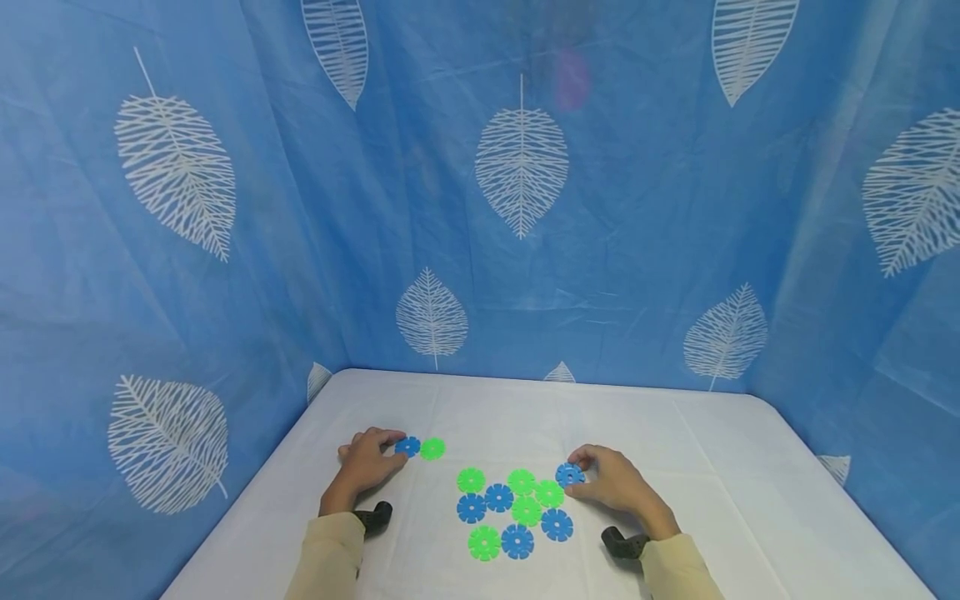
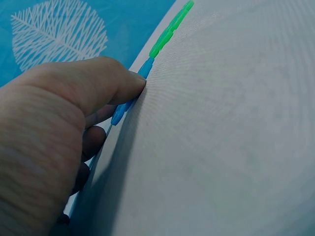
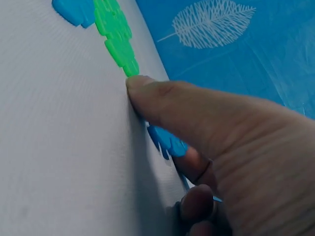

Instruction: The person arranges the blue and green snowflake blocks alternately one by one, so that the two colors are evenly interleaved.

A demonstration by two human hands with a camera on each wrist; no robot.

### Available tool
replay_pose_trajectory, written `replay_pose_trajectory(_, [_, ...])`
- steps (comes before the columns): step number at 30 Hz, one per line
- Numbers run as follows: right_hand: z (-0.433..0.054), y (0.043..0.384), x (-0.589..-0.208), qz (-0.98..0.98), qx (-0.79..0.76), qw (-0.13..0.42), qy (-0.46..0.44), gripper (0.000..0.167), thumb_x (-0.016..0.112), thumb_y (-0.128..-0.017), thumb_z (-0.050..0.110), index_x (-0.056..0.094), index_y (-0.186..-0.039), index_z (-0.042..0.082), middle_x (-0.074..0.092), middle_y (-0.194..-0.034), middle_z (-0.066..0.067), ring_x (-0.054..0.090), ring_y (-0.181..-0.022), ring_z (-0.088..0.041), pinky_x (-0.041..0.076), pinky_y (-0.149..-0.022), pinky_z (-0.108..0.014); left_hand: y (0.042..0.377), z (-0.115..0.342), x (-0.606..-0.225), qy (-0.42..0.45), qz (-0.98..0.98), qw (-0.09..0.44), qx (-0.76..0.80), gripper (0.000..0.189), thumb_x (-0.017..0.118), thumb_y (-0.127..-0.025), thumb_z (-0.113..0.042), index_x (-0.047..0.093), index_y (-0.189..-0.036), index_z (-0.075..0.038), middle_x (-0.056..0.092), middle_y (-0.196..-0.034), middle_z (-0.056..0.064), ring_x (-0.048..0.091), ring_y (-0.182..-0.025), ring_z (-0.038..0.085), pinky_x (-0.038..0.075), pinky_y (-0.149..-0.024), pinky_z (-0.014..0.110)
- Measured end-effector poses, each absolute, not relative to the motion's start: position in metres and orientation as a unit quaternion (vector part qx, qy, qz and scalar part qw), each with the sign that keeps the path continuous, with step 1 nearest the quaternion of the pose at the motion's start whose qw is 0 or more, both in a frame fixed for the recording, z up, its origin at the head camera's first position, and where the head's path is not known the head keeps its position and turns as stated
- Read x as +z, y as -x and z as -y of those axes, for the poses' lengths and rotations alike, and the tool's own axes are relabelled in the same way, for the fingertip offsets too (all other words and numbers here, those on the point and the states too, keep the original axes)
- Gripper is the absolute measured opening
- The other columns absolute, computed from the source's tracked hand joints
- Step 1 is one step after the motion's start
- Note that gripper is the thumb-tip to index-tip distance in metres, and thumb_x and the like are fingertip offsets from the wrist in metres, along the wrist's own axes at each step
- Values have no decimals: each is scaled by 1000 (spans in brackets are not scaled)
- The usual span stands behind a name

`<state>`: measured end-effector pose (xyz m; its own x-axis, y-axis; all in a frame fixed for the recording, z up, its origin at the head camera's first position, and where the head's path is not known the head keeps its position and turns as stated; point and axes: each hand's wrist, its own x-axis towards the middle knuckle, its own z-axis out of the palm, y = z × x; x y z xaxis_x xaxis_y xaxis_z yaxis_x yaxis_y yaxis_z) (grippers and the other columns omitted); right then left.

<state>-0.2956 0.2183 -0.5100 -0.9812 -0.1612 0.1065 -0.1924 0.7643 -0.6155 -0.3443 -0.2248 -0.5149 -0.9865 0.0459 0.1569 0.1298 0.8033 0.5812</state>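
In the head view my left hand (image 1: 366, 461) has thumb and fingers at the edges of a blue notched plastic disc (image 1: 408, 447) on the table. A green notched disc (image 1: 432, 449) lies just right of it. The left wrist view shows the thumb against the blue disc (image 2: 143, 70), whose lower part peeks out behind it. On the other side my right hand (image 1: 618, 482) pinches another blue disc (image 1: 570, 475) between thumb and fingers. Its thumb tip comes close to a green disc (image 1: 550, 493); whether they touch, I cannot tell. The thumb partly hides the blue disc (image 3: 166, 141) in the right wrist view.
Between the hands several loose discs lie flat, among them a green one (image 1: 484, 542) and a blue one (image 1: 517, 541) toward the front. The white-covered table (image 1: 420, 550) meets a blue leaf-patterned curtain (image 1: 600, 275) at its back and sides. Each wrist wears a black camera mount.
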Motion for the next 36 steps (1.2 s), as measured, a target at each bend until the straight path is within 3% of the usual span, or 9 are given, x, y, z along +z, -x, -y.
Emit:
replay_pose_trajectory(7, [-220,298,-511,935,334,41,-115,36,89,-71,31,71,-102,23,65,-92,9,59,-90,-10,48,-89,-43,348,224,-518,46,949,72,-303,40,74,-84,-34,71,-123,-25,65,-123,5,52,-115,26,25,-90,49])
replay_pose_trajectory(21, [-219,298,-513,937,325,70,-110,35,89,-69,32,72,-98,20,64,-88,9,59,-90,-12,50,-88,-44,349,225,-520,46,950,74,-299,40,74,-83,-34,71,-123,-26,65,-124,5,52,-114,26,25,-88,49])
replay_pose_trajectory(28, [-218,297,-512,936,330,67,-106,37,90,-68,38,72,-97,25,66,-89,12,61,-96,-14,49,-90,-45,347,226,-519,44,951,71,-299,41,74,-83,-36,71,-123,-26,65,-124,5,52,-113,26,25,-88,48])
replay_pose_trajectory(36, [-213,296,-506,937,310,114,-113,39,89,-68,45,72,-98,28,65,-92,13,54,-81,-9,45,-73,-31,346,227,-517,44,950,66,-301,42,74,-83,-34,71,-124,-24,65,-125,6,51,-116,29,25,-90,51])
